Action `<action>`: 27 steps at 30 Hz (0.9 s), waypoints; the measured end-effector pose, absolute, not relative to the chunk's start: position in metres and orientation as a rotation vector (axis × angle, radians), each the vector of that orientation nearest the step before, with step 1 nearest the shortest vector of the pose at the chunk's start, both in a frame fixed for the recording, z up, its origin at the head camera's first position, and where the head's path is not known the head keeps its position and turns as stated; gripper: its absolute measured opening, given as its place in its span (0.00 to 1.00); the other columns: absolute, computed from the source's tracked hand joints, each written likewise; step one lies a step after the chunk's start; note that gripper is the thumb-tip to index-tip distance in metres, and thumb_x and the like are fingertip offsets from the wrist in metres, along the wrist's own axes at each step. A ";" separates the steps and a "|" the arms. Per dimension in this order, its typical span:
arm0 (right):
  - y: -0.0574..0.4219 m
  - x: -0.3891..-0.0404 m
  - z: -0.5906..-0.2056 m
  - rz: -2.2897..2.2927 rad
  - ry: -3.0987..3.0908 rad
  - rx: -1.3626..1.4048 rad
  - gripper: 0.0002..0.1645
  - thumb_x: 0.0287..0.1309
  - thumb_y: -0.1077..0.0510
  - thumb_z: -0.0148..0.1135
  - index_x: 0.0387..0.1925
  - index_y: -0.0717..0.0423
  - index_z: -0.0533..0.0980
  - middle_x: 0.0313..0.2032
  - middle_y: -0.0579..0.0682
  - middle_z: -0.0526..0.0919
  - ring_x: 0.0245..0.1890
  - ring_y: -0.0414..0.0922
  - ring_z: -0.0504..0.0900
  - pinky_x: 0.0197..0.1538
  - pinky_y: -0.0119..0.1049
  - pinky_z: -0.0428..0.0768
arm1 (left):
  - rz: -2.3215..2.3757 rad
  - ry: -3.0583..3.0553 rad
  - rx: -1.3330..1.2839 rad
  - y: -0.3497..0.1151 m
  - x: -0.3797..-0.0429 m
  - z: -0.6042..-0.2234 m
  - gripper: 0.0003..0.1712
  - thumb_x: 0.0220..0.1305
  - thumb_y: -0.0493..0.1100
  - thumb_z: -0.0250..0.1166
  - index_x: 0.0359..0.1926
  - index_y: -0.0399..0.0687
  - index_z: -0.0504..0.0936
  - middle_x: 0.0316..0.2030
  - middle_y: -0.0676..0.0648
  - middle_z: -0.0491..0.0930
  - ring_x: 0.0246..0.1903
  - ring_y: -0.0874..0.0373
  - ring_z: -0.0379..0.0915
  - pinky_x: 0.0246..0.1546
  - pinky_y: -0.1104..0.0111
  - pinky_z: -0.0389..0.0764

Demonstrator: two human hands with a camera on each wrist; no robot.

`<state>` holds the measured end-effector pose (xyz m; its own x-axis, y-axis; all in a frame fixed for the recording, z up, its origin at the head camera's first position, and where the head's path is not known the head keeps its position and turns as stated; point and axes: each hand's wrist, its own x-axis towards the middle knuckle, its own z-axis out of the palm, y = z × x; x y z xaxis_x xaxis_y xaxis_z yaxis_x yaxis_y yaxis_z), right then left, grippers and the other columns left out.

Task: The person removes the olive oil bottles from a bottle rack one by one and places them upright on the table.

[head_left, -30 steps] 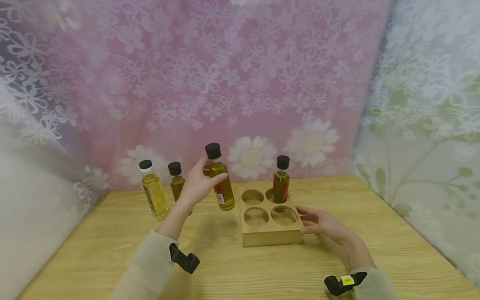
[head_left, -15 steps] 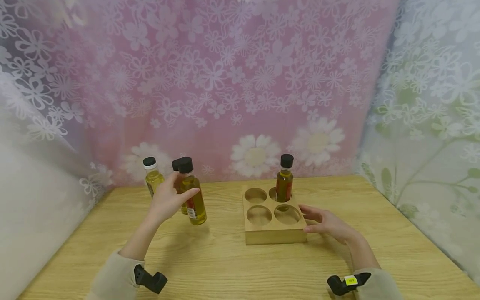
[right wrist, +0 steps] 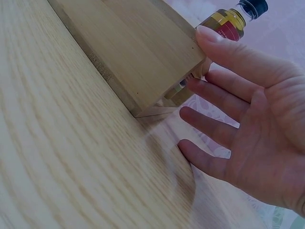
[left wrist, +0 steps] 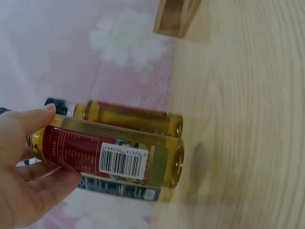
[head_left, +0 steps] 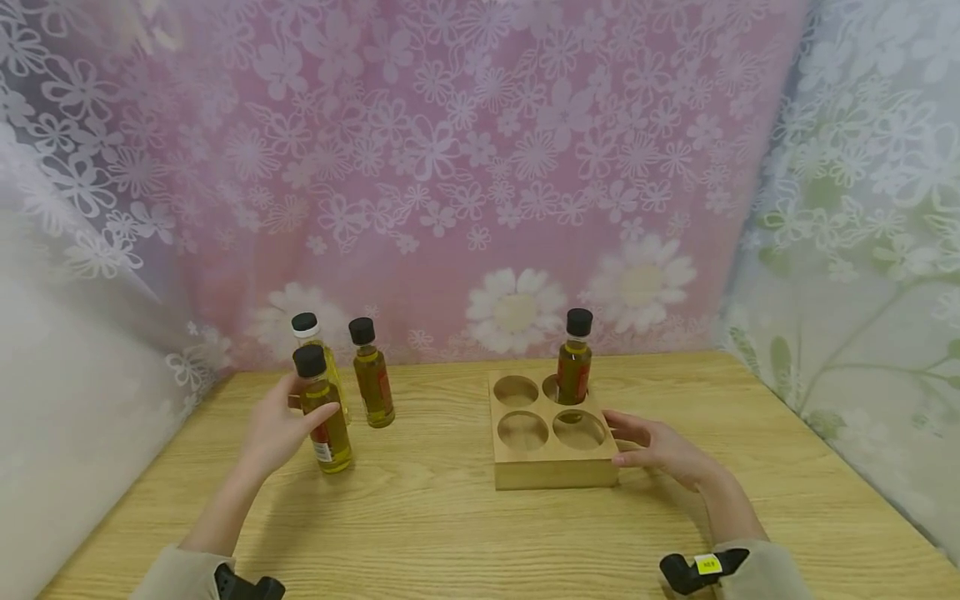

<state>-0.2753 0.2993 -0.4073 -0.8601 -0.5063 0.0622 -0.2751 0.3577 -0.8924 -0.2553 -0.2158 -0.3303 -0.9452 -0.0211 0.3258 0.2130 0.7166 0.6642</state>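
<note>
My left hand grips an oil bottle with a black cap and a dark red label, thumb and fingers round its upper part. In the left wrist view its barcode shows, and its base looks slightly above the table. Fingertips of my right hand touch the right side of a wooden rack with round holes; in the right wrist view the thumb lies at the rack's corner and the other fingers are loosely spread. A similar oil bottle stands in the rack's back right hole.
Behind the held bottle stands a pale yellow oil bottle with a black-and-white cap, partly hidden. A red-labelled oil bottle stands just right of it. A pink flowered curtain hangs behind the wooden table.
My left hand has carried the oil bottle left and down, from beside the rack to in front of the pale yellow bottle. My right hand has stayed at the rack.
</note>
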 end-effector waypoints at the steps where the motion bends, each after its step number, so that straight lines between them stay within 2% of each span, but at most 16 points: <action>1: 0.299 -0.276 -0.407 -1.508 2.393 -0.703 0.45 0.58 0.60 0.62 0.69 0.66 0.50 0.65 0.70 0.55 0.63 0.69 0.55 0.56 0.65 0.61 | -1.055 -2.610 -0.140 -0.220 -0.254 -0.332 0.34 0.58 0.53 0.65 0.57 0.36 0.67 0.48 0.34 0.74 0.46 0.40 0.70 0.41 0.50 0.73; 8: 0.296 -0.277 -0.407 -1.514 2.367 -0.720 0.45 0.58 0.60 0.61 0.69 0.67 0.48 0.65 0.71 0.54 0.63 0.69 0.54 0.56 0.66 0.59 | -0.925 -2.589 -0.044 -0.243 -0.253 -0.339 0.33 0.58 0.52 0.65 0.55 0.33 0.67 0.47 0.31 0.74 0.44 0.37 0.71 0.41 0.49 0.73; 18: 0.302 -0.274 -0.405 -1.514 2.381 -0.699 0.45 0.58 0.60 0.61 0.69 0.67 0.48 0.64 0.72 0.55 0.63 0.69 0.54 0.56 0.64 0.62 | -0.903 -2.637 0.030 -0.246 -0.260 -0.344 0.33 0.60 0.52 0.63 0.55 0.31 0.65 0.49 0.29 0.72 0.46 0.35 0.70 0.40 0.48 0.73; 27: 0.299 -0.276 -0.406 -1.517 2.379 -0.687 0.45 0.58 0.60 0.61 0.69 0.67 0.49 0.65 0.71 0.55 0.63 0.68 0.54 0.56 0.62 0.64 | -0.839 -2.605 0.052 -0.243 -0.261 -0.344 0.28 0.58 0.48 0.65 0.49 0.31 0.68 0.43 0.31 0.75 0.40 0.38 0.72 0.37 0.50 0.73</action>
<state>-0.2763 0.2994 -0.4061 -0.8616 -0.5051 0.0512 -0.2593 0.3513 -0.8997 -0.2611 -0.2434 -0.3436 -0.9185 -0.1552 0.3636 0.0862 0.8190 0.5673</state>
